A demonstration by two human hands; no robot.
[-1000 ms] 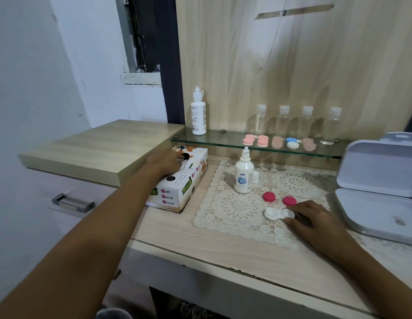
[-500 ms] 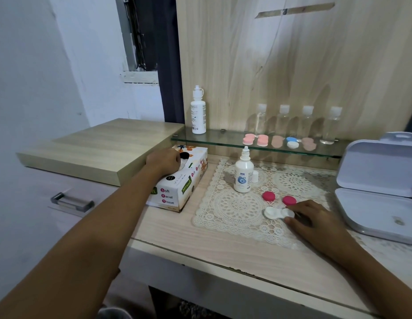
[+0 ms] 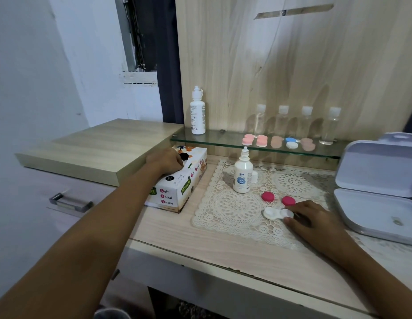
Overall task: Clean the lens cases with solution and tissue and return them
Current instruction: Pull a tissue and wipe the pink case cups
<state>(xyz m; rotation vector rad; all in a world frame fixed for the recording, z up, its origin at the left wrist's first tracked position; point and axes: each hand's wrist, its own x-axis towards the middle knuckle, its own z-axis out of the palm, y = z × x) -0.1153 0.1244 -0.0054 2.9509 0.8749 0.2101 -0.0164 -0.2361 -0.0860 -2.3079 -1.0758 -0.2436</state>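
There's the white twin-cup plastic lens case [image 3: 278, 213], right of centre on the cream lace mat [image 3: 232, 210], cups up, long axis running left-right across the frame. The right hand [image 3: 313, 221] pinches its right end. Over at centre left, the left hand [image 3: 164, 161] curls at the white cardboard tissue box [image 3: 177, 187] slot, its grip unclear. Best to draw one sheet cleanly while the case is held flat.

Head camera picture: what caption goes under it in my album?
Left hand rests on the tissue box while the right hand holds the open white lens case on the lace mat.

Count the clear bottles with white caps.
4 clear bottles stand in a row on the glass shelf: leftmost, second, third, rightmost. None seems hidden.
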